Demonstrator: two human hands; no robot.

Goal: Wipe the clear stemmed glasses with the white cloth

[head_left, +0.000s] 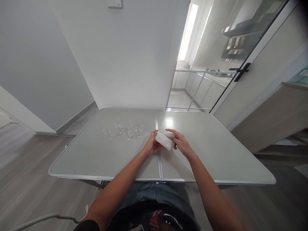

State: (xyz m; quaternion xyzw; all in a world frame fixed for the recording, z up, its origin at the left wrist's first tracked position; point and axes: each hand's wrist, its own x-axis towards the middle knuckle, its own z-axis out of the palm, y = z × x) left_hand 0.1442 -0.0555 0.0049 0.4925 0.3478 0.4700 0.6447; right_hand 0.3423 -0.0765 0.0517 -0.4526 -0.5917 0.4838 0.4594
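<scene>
A white cloth (165,140) is held over the middle of the table, bunched between both hands. My left hand (151,144) is closed on its left side, with the thumb up along the edge. On the other side my right hand (180,141) grips the cloth, its index finger reaching over the top. Whether something is wrapped inside the cloth cannot be made out. To the left of my hands, several small clear stemmed glasses (129,133) stand in a loose group; their see-through outlines are faint.
The pale folding table (216,157) has a metal rim and a seam down its middle. A wall (125,64) rises behind it. At the back right is a glass door with a black handle (242,72). A pale cable (55,216) shows at lower left.
</scene>
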